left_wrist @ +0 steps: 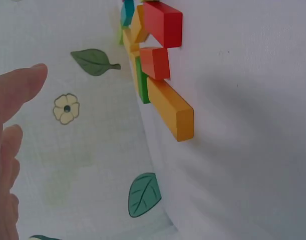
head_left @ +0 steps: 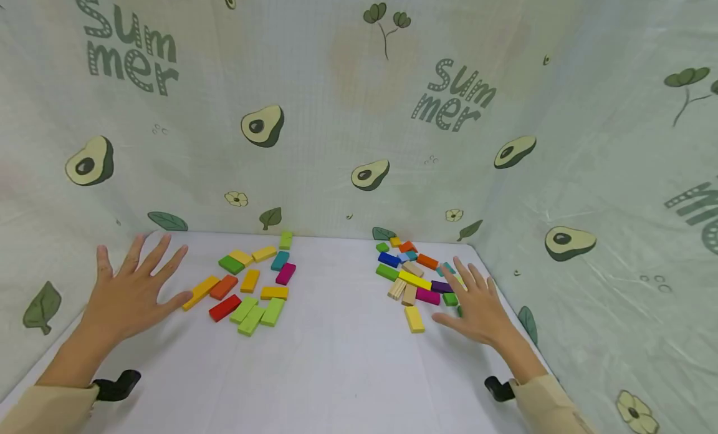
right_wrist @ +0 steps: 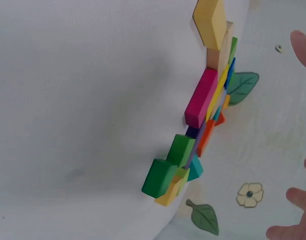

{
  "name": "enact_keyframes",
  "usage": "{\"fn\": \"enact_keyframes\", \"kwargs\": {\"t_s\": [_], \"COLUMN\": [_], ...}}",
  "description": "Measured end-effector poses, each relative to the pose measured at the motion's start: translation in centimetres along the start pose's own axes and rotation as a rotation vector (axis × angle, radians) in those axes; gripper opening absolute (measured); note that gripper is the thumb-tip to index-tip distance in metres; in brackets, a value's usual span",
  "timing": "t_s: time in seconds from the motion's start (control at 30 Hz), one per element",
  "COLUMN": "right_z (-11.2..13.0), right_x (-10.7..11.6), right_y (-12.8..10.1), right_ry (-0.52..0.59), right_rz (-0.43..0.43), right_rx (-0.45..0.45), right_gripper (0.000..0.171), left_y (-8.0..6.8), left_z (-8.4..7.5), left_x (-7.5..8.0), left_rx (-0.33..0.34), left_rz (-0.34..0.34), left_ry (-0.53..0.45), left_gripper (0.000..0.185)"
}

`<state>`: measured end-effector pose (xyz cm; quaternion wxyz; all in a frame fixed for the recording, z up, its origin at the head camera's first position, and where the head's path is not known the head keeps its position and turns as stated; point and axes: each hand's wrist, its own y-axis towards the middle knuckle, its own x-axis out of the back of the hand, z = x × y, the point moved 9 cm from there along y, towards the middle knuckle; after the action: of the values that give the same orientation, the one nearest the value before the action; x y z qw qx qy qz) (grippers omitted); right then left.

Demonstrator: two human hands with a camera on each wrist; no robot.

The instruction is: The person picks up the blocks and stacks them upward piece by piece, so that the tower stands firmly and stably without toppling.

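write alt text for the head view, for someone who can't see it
Two open hands hover palm down over a white table, the left hand beside a scatter of coloured blocks and the right hand at the edge of a second block pile. Avocado-print cloth walls the table in.

Beige sleeves (head_left: 45, 409); black wrist mounts (head_left: 114, 385) (both arms)

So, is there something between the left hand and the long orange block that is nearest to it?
Nothing visible. The left hand is spread open over the white table, and the long orange block lies just beyond its thumb at the near edge of the left pile, with only bare table between. Whether they touch, I cannot tell.
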<state>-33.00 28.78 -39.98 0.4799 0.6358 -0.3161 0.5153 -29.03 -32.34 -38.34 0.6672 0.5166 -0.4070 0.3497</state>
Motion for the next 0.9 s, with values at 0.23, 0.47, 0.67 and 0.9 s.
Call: {"fn": "enact_keyframes", "kwargs": {"t_s": [0.23, 0.47, 0.67, 0.9], "right_z": [0.8, 1.1, 2.1, 2.7], "right_x": [-1.1, -2.8, -4.1, -4.9], "right_y": [0.6, 1.3, 2.5, 3.0], "right_ry": [0.091, 0.217, 0.279, 0.322], "right_rz": [0.018, 0.12, 0.149, 0.168], "right_rx": [0.038, 0.001, 0.006, 0.028], "right_gripper": [0.104, 0.1, 0.099, 0.097], "left_y": [0.9, 1.9, 2.9, 3.8], "left_z": [-1.7, -3.9, -6.0, -8.4], "left_x": [-0.4, -1.7, -2.4, -3.7], "left_rx": [-0.03, -0.049, -0.064, -0.083], "left_rz": [-0.012, 0.019, 0.051, 0.126], "left_ry": [-0.035, -0.093, -0.161, -0.252], "left_gripper": [0.104, 0.107, 0.099, 0.093]}}
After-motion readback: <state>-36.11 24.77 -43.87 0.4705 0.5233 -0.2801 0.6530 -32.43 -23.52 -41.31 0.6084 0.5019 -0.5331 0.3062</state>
